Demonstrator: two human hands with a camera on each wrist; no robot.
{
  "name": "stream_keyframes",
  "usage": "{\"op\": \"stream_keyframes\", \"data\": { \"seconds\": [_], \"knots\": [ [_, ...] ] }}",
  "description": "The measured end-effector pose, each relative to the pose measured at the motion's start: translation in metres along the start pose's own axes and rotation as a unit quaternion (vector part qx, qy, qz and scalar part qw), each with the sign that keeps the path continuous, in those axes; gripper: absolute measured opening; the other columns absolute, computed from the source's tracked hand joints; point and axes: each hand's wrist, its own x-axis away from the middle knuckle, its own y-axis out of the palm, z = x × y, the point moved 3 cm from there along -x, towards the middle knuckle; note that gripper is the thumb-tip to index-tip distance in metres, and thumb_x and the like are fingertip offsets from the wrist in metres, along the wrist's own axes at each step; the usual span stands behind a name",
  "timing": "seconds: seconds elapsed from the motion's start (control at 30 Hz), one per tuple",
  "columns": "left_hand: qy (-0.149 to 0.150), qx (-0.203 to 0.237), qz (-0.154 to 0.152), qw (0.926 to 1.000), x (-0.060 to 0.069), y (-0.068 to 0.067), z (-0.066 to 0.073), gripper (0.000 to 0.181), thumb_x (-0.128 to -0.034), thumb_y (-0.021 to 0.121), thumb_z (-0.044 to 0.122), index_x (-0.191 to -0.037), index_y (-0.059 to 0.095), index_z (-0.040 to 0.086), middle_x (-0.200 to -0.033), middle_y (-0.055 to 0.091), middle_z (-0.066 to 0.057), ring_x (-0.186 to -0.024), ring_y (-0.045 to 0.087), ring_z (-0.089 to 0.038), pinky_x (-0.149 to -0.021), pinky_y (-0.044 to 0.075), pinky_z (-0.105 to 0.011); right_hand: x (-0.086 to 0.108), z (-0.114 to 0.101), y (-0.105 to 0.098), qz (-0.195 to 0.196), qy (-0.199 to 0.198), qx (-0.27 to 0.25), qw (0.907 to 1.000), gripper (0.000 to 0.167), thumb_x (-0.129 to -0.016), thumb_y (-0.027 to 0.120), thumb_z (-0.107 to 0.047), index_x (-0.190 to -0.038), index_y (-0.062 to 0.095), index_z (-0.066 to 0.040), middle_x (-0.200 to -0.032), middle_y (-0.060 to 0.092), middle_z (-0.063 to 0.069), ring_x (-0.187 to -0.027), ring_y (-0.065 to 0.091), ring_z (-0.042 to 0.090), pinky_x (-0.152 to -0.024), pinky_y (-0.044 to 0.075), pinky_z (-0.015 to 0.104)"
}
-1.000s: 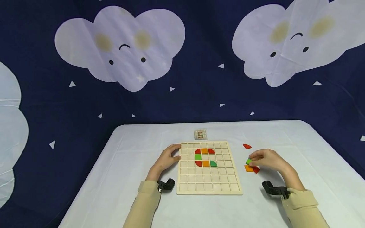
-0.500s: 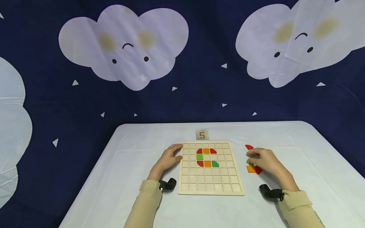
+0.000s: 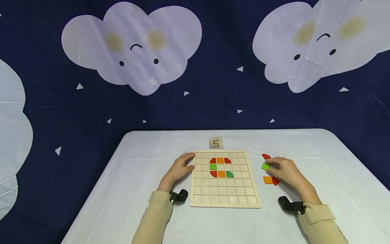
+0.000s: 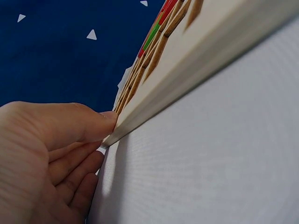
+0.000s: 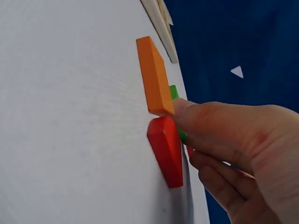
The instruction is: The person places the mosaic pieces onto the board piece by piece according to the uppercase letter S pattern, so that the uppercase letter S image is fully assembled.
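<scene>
My left hand (image 3: 177, 171) rests against the left edge of a pale wooden grid board (image 3: 223, 200), thumb and index finger spread along it. In the left wrist view, the thumb tip touches the board's rim. Red, orange and green tiles in the grid form a curved figure like the top of an S. To the right of the board, my right hand (image 3: 284, 172) pinches a light green square tile (image 3: 265, 166) between thumb and fingers. An orange square tile (image 5: 152, 77) and a red quarter-round tile (image 5: 166, 151) lie just nearer than that hand.
Another red quarter-round tile (image 3: 266, 156) lies beyond the right hand. A small pattern card (image 3: 216, 143) showing an S on a grid lies behind the board. A white cloth (image 3: 158, 149) covers the table, with a dark blue cloud-print curtain (image 3: 219, 112) behind it.
The green tile has shifted away from the orange tile, toward the far red one, with the right hand on it. My left hand stays at the board's edge.
</scene>
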Motion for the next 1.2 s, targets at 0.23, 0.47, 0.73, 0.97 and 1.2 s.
{"op": "stream_keyframes", "data": {
  "seconds": [0.23,0.47,0.73,0.97,1.2],
  "knots": [
    [0.002,0.004,-0.003,1.0,0.0,0.0,0.001,0.052,-0.0861,0.064,0.005,-0.135,0.048,-0.001,-0.139,0.046,-0.013,-0.133,0.035,-0.029,-0.111,0.025,-0.043,0.002,-0.002,0.0,0.053,-0.016,-0.012,0.9984,0.029,-0.076,0.076,-0.006,-0.105,0.071,-0.003,-0.105,0.066,0.019,-0.101,0.057,0.042,-0.085,0.044,0.059],
    [0.001,0.001,0.001,1.0,0.0,0.0,0.0,0.052,-0.0857,0.064,0.005,-0.135,0.049,-0.001,-0.139,0.046,-0.013,-0.133,0.036,-0.028,-0.111,0.026,-0.042,-0.005,-0.048,-0.001,0.063,-0.089,-0.06,0.9922,0.031,-0.076,0.077,-0.005,-0.106,0.071,-0.006,-0.104,0.068,0.009,-0.1,0.06,0.034,-0.083,0.048,0.053],
    [0.002,0.004,0.0,1.0,0.001,-0.001,0.002,0.052,-0.0857,0.064,0.005,-0.135,0.048,-0.001,-0.139,0.046,-0.013,-0.133,0.035,-0.029,-0.111,0.026,-0.043,-0.003,-0.088,0.025,0.006,-0.128,-0.102,0.9865,0.03,-0.076,0.078,-0.01,-0.105,0.072,-0.01,-0.101,0.069,-0.002,-0.095,0.063,0.023,-0.08,0.052,0.045],
    [0.003,0.003,0.0,1.0,0.0,-0.001,0.001,0.052,-0.086,0.064,0.006,-0.135,0.048,-0.001,-0.139,0.046,-0.012,-0.133,0.035,-0.028,-0.111,0.026,-0.043,0.002,-0.103,0.045,-0.045,-0.183,-0.084,0.9785,0.027,-0.076,0.079,-0.012,-0.102,0.073,-0.01,-0.1,0.068,-0.004,-0.096,0.06,0.017,-0.081,0.052,0.039],
    [0.001,0.003,-0.001,1.0,0.0,-0.001,0.001,0.052,-0.0862,0.064,0.006,-0.136,0.048,0.0,-0.139,0.046,-0.012,-0.133,0.035,-0.028,-0.111,0.026,-0.043,0.004,-0.109,0.054,-0.05,-0.216,-0.048,0.974,0.027,-0.075,0.079,-0.012,-0.101,0.073,-0.007,-0.098,0.068,-0.001,-0.093,0.059,0.015,-0.079,0.052,0.036]
  ]
}}
